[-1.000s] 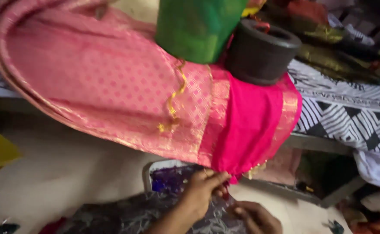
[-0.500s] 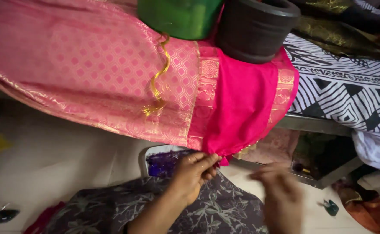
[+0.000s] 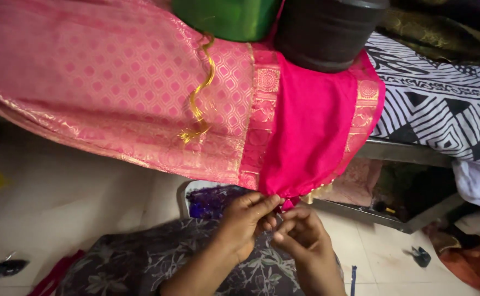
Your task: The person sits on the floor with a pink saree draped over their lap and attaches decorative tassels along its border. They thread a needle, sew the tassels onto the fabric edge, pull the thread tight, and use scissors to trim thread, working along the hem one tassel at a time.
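A pink sari cloth with gold woven borders hangs over the edge of a bed, and its plain magenta end drops lowest. My left hand pinches the bottom edge of that magenta end. Just to the right, my right hand has its fingers curled at the same hem, touching it. A loose gold thread dangles down the patterned part. Both hands work over my lap, which is covered in dark floral fabric.
A green container and a black round pot weigh the cloth down on the bed. A black and white patterned sheet covers the bed to the right. A white tiled floor lies below, with small scraps on it.
The view has tilted down and closer to the hem. My right hand has come in from the right to meet my left hand at the magenta edge.
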